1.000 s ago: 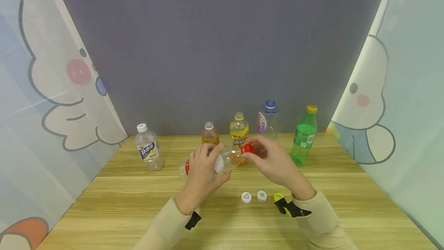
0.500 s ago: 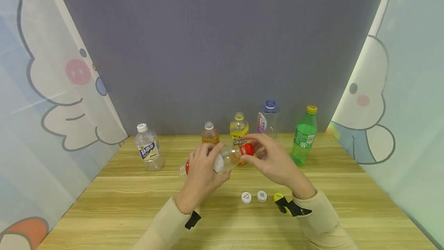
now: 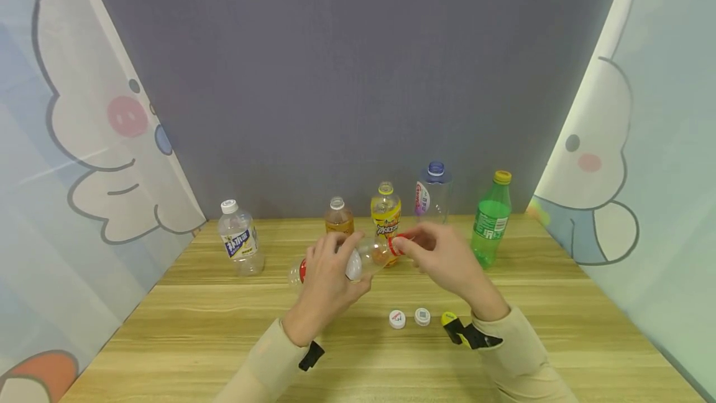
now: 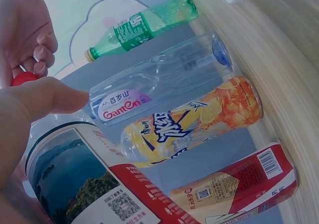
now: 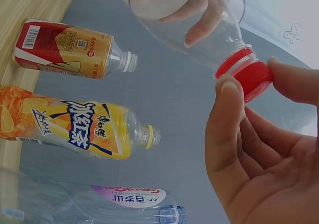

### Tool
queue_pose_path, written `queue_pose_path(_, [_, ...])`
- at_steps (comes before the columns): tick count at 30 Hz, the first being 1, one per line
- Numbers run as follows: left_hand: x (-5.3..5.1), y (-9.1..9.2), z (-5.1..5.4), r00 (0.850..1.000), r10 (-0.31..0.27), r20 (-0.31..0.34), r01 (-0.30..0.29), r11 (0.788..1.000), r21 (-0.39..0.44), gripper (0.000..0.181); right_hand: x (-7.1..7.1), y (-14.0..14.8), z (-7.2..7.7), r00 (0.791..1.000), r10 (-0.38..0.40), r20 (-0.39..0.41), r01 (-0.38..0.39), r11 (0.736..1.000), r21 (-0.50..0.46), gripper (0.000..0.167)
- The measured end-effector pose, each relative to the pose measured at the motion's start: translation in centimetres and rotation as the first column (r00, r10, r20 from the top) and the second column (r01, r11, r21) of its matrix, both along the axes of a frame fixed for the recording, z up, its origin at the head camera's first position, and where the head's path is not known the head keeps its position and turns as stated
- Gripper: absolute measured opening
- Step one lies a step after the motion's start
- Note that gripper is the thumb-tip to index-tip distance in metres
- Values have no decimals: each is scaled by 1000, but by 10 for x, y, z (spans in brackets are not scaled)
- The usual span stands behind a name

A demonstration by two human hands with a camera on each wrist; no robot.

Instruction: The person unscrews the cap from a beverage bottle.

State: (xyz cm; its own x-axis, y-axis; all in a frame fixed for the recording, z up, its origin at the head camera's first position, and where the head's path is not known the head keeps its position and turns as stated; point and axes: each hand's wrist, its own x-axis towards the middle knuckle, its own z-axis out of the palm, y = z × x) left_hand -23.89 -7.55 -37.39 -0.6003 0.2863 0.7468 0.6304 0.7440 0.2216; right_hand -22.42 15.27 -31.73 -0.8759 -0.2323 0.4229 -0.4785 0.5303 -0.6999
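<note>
My left hand (image 3: 330, 272) grips a clear plastic bottle (image 3: 371, 257) round its labelled body. The bottle is tilted above the table, neck pointing right. At the neck, my right hand (image 3: 444, 257) pinches the red bottle cap (image 5: 255, 80) between thumb and a finger. In the right wrist view a gap shows between the cap and the red ring (image 5: 233, 60) on the neck; whether they still join I cannot tell. The left wrist view shows the bottle's label (image 4: 75, 169) with a lake picture, and the cap partly hidden behind the left hand.
On the wooden table (image 3: 224, 341) stand a capped clear bottle (image 3: 241, 241), an uncapped gold-labelled bottle (image 3: 339, 221), an uncapped iced tea bottle (image 3: 386, 211), an uncapped blue-tinted bottle (image 3: 433, 198) and a yellow-capped green bottle (image 3: 492, 222). Loose caps include a white cap (image 3: 397, 319) and a yellow cap (image 3: 449, 316).
The fingers of my right hand have shifted round the red cap and drawn closer together, hiding more of it. My left hand and the bottle keep their place.
</note>
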Motion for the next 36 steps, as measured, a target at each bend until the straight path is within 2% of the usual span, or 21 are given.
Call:
queue_pose_path(4, [0, 0, -1, 1000, 11, 4, -11, 1000, -9, 77, -1, 1, -1, 997, 38, -60, -37, 999, 24, 21])
queue_pose_path(9, [-1, 0, -2, 1000, 25, 13, -25, 1000, -11, 77, -2, 1, -2, 992, 76, -97, -74, 997, 30, 24])
queue_pose_path(21, [-6, -4, -3, 998, 45, 47, -46, 999, 4, 74, -3, 8, -1, 994, 71, -81, -70, 997, 12, 33])
queue_pose_path(27, [-9, -8, 1, 993, 51, 104, -55, 998, 37, 75, -7, 1, -7, 994, 71, -78, -71, 997, 3, 32])
queue_pose_path(32, [-12, -12, 1, 989, 64, 133, -73, 995, 66, 78, -9, -2, -14, 996, 58, -60, -55, 996, 66, 29])
queue_pose_path(36, [-14, -17, 2, 986, 65, 154, -78, 994, 82, 75, -7, -4, -21, 996, 81, -48, -75, 990, 121, 28])
